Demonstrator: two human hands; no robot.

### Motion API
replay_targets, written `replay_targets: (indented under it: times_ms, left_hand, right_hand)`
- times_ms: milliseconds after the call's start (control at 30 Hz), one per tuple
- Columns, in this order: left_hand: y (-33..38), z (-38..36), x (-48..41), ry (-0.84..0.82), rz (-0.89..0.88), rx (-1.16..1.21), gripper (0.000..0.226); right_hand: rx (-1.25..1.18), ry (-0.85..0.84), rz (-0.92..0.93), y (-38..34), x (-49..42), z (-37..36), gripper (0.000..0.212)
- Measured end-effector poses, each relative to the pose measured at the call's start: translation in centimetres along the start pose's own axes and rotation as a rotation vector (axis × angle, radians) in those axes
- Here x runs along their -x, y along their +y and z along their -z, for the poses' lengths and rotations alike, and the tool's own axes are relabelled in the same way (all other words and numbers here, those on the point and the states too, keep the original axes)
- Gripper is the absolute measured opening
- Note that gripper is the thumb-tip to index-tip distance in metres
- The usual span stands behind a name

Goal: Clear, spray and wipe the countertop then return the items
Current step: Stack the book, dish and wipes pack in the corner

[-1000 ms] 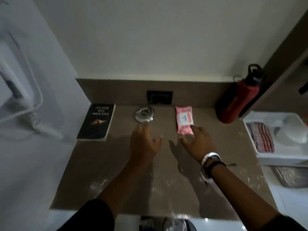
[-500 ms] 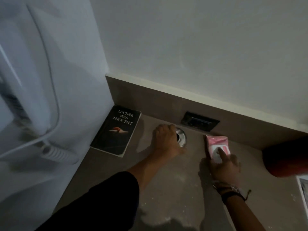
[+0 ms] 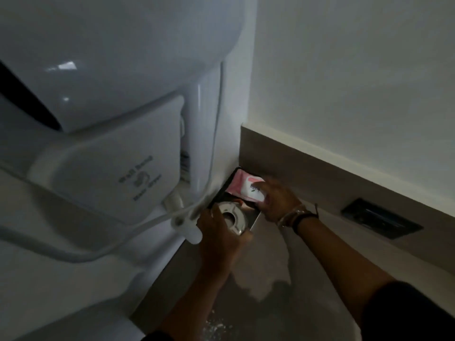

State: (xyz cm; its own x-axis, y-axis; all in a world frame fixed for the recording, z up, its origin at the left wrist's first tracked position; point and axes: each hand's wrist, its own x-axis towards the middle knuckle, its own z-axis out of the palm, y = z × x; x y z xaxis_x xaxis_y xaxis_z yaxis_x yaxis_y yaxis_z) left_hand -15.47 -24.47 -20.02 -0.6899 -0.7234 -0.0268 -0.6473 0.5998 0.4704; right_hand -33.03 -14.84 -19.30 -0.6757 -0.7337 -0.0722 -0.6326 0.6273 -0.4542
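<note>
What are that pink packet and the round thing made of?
Pink packet: seemingly soft plastic film, slightly glossy, with a white label. Round thing: possibly polished metal, pale and reflective with a dark central hole, though blur leaves plastic possible.

Pink wipes pack [image 3: 246, 188], silver ring [image 3: 233, 217] atop black book [image 3: 251, 216].

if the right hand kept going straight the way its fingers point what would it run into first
The right hand, holding the pink wipes pack over the black book, points toward the corner; likely the white wall-mounted unit first, though depth is unclear.
</note>
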Motion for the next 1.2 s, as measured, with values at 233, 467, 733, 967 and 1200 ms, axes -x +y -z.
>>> replay_targets:
  times_ms: [233,467,733,967,1200]
  left_hand:
    - [0.3,-0.9,-0.6,-0.002,-0.099,-0.155,0.095]
    - [4.0,-1.9,3.2,0.102,-0.338,-0.038,0.075]
    - [3.6,-6.8,3.7,-0.229,-0.961,-0.215,0.099]
    - [3.0,-8.3,3.7,-0.243,-0.915,-0.272,0.087]
    - [3.2,-6.5,4.7,-0.396,-0.786,-0.198,0.081]
  right_hand:
    - [0.197,0.092,0.057,-0.4,1.1,-0.8,0.072]
    - [0.017,0.668,-0.347,4.6,23.2,2.1,0.032]
    - [-0.237,1.013,-1.232,19.1,39.1,10.8,0.082]
    - [-0.518,1.418,-1.244,23.4,36.4,12.2,0.079]
    - [-0.528,1.318,-1.071,12.5,29.3,8.1,0.065]
